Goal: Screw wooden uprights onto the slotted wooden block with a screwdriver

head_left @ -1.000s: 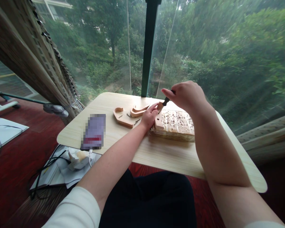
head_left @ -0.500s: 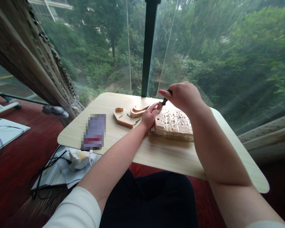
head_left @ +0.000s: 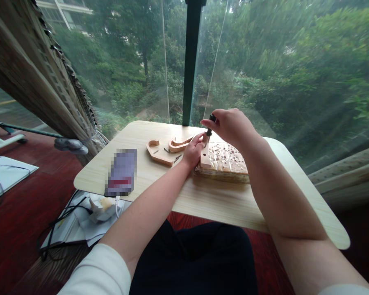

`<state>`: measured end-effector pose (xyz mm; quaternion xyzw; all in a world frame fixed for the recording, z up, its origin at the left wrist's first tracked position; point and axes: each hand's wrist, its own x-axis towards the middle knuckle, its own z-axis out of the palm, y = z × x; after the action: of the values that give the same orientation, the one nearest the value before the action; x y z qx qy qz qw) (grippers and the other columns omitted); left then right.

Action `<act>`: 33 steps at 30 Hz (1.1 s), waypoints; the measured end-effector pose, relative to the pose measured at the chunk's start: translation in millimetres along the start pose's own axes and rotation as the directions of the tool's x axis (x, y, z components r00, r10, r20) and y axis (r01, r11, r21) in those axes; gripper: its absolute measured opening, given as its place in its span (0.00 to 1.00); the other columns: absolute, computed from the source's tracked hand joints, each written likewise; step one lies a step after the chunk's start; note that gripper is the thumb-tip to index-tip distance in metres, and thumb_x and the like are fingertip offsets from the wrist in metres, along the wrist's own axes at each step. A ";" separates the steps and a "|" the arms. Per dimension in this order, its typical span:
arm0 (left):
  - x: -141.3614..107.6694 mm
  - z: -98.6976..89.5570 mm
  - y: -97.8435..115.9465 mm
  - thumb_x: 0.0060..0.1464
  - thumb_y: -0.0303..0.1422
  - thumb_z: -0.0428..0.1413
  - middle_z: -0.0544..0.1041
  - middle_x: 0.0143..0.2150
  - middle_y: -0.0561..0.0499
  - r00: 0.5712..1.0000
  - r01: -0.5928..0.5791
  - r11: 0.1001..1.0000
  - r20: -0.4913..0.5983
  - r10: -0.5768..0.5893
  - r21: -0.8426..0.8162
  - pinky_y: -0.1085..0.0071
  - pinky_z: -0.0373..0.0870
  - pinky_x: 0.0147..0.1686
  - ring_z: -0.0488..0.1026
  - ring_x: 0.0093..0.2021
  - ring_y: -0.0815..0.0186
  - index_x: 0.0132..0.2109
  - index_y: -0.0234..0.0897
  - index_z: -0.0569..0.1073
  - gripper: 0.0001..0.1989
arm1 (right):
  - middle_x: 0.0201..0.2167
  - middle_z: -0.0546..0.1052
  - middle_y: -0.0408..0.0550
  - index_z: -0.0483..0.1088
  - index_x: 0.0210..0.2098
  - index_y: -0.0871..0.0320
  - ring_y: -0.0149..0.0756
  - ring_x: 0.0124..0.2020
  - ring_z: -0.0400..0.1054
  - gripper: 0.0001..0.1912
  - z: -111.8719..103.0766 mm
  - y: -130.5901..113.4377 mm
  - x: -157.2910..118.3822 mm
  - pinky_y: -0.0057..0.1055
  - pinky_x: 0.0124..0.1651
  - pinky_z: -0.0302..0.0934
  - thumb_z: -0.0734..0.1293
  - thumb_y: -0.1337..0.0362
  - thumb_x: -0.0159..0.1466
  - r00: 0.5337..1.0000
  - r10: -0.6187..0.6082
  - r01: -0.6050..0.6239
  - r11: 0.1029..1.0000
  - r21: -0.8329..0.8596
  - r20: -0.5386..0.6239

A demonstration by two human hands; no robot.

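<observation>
My right hand is closed round the black handle of a screwdriver, which stands nearly upright with its tip down at a light wooden piece. That piece has a dark round hole near its front end and lies on the left end of a plastic-wrapped block with a speckled top. My left hand presses and grips the wooden piece from its left side, fingers pointing away from me. Whether a screw sits under the screwdriver tip is too small to make out.
Left of my hands lie a curved wooden hook, a second hook and several screws. A pixelated phone with a white cable rests on the table at the left. Papers and cables sit lower down. A window stands behind.
The screwdriver has swung from a tilt to nearly upright, and my right hand has shifted slightly left with it. My left hand keeps its place on the wooden piece.
</observation>
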<state>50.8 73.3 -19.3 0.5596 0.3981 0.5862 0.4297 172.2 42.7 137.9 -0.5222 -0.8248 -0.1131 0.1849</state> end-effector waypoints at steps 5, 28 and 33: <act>-0.4 0.0 -0.4 0.55 0.29 0.50 0.79 0.39 0.51 1.000 -0.019 1.000 -0.004 0.019 0.000 0.71 0.67 0.41 0.72 0.37 0.68 0.56 0.37 0.74 0.22 | 0.50 0.76 0.60 0.67 0.60 0.62 0.44 0.48 0.70 0.23 6.4 0.6 -1.7 0.37 0.49 0.61 0.55 0.61 0.70 0.988 -0.144 0.151 0.973 0.177 -0.047; 4.1 -1.4 -1.6 0.54 0.29 0.51 0.81 0.40 0.50 0.999 0.037 0.999 -0.026 -0.037 0.008 0.70 0.68 0.42 0.72 0.35 0.67 0.58 0.38 0.74 0.24 | 0.35 0.77 0.56 0.79 0.38 0.59 0.41 0.37 0.69 0.21 2.9 1.1 0.7 0.36 0.43 0.58 0.59 0.54 0.69 0.986 -0.082 0.092 0.994 0.066 -0.142; 4.0 -1.8 -4.3 0.54 0.28 0.50 0.80 0.41 0.50 0.999 0.027 1.000 -0.020 -0.027 0.011 0.71 0.67 0.43 0.73 0.37 0.67 0.58 0.37 0.73 0.24 | 0.41 0.78 0.55 0.76 0.50 0.60 0.40 0.41 0.70 0.20 0.9 2.4 -0.8 0.34 0.45 0.59 0.55 0.63 0.70 0.976 -0.205 0.214 0.965 0.149 -0.076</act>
<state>49.3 78.4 -22.2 0.5507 0.4133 0.5836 0.4305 174.5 43.4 136.7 -0.4125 -0.8758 -0.0825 0.2368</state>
